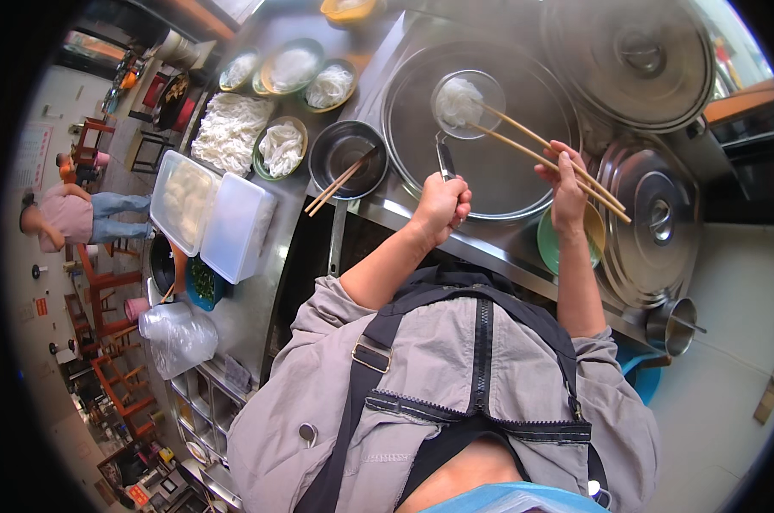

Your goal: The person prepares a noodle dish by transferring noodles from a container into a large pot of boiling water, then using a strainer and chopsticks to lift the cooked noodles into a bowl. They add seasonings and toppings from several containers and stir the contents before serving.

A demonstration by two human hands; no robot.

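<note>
In the head view my left hand [443, 204] is closed around the black handle of a round mesh strainer [489, 86]. White noodles [456, 102] lie in the strainer, over a large round steel pot [489, 186]. My right hand [567, 186] holds a pair of long wooden chopsticks [547, 149], whose tips touch the noodles. Below that hand, a green bowl [548, 240] is partly hidden by the wrist. Left of the pot, a dark pan [319, 154] has another pair of chopsticks [339, 187] resting in it.
Bowls of white noodles [282, 146] and a noodle heap [230, 131] stand at the left, beside a plastic container [185, 199] and its neighbour [236, 224]. Large steel lids [678, 192] are at the right, near a small steel pot [659, 327]. A person [72, 215] stands far left.
</note>
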